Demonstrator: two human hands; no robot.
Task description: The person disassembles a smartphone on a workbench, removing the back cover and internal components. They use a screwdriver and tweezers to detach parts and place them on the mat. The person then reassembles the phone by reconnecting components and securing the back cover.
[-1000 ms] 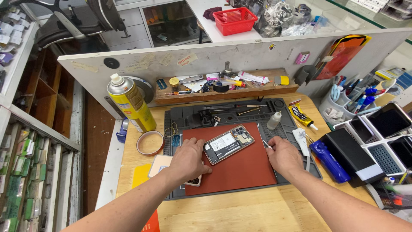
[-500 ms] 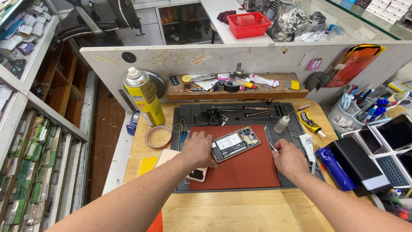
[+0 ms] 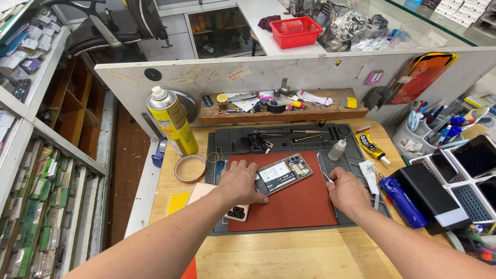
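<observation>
Now | left hand lies flat, fingers spread, pressing the opened phone on the red mat | right hand pinches small tweezers beside it

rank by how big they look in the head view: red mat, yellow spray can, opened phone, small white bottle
1. red mat
2. yellow spray can
3. opened phone, under the left hand
4. small white bottle
</observation>
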